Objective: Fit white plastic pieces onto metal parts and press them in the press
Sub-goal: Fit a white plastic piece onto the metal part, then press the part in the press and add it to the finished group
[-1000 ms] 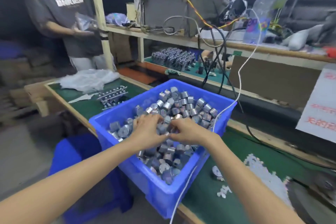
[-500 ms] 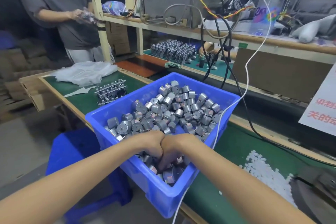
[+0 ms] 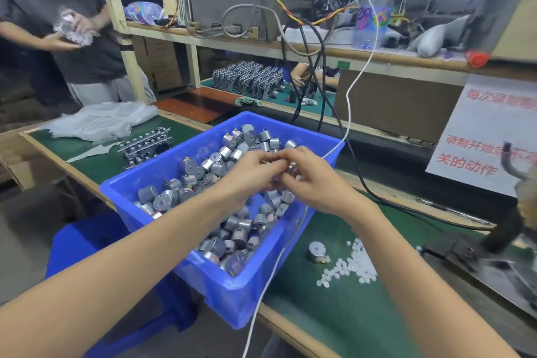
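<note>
A blue bin (image 3: pixel 232 296) on the green bench holds several small round metal parts (image 3: pixel 232 229). My left hand (image 3: pixel 250 174) and my right hand (image 3: pixel 311 183) are raised together above the bin's far half, fingers curled around metal parts held between them; what exactly each grips is partly hidden. One metal part (image 3: pixel 316 251) stands alone on the mat right of the bin, beside a heap of white plastic pieces (image 3: pixel 351 267). The press (image 3: pixel 511 241) sits at the right edge, blurred.
A white cable (image 3: pixel 348 113) runs over the bin's right rim. Racks of assembled parts (image 3: pixel 145 147) and white plastic sheet (image 3: pixel 98 122) lie left of the bin. Another person (image 3: pixel 64 29) stands at the far left. A blue stool (image 3: pixel 87 244) stands below the bench.
My hands rose from the near part of the bin, where they pressed knuckle to knuckle, to above its far half, now holding metal parts. The view shifted right, showing the lone part and press.
</note>
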